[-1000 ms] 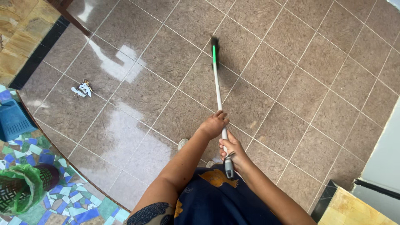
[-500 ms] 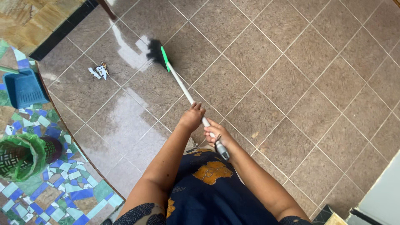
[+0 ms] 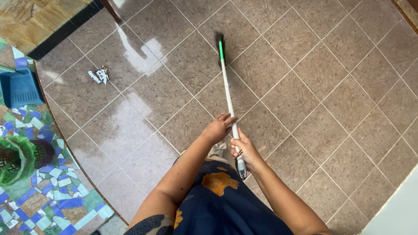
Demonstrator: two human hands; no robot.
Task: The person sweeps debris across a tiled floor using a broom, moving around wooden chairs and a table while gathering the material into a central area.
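Both hands are wrapped around a long white-handled broom with a green collar and dark bristles (image 3: 227, 93), which runs from the person's body toward 12 o'clock across the brown square-tiled floor (image 3: 313, 87). The left hand (image 3: 217, 128) closes on the white shaft from the 9 o'clock side, higher up the pole, fingers curled over it. The right hand (image 3: 244, 149) grips the lower end just above the grey handle cap, thumb along the shaft, the two hands near each other but apart. The bristle head rests on the tiles at 12 o'clock, far from the hands. At 10 o'clock from the hands lies a small heap of white and brownish scraps (image 3: 99, 75), well apart from the bristles. A blue plastic dustpan (image 3: 19, 89) sits at the 9 o'clock edge on a curved patch of blue, green and white mosaic paving (image 3: 48, 204), and a dark basket lined with a green plastic bag (image 3: 19, 159) stands at 8 o'clock. The person's dark blue garment with orange shapes (image 3: 222, 200) fills the 6 o'clock foreground.
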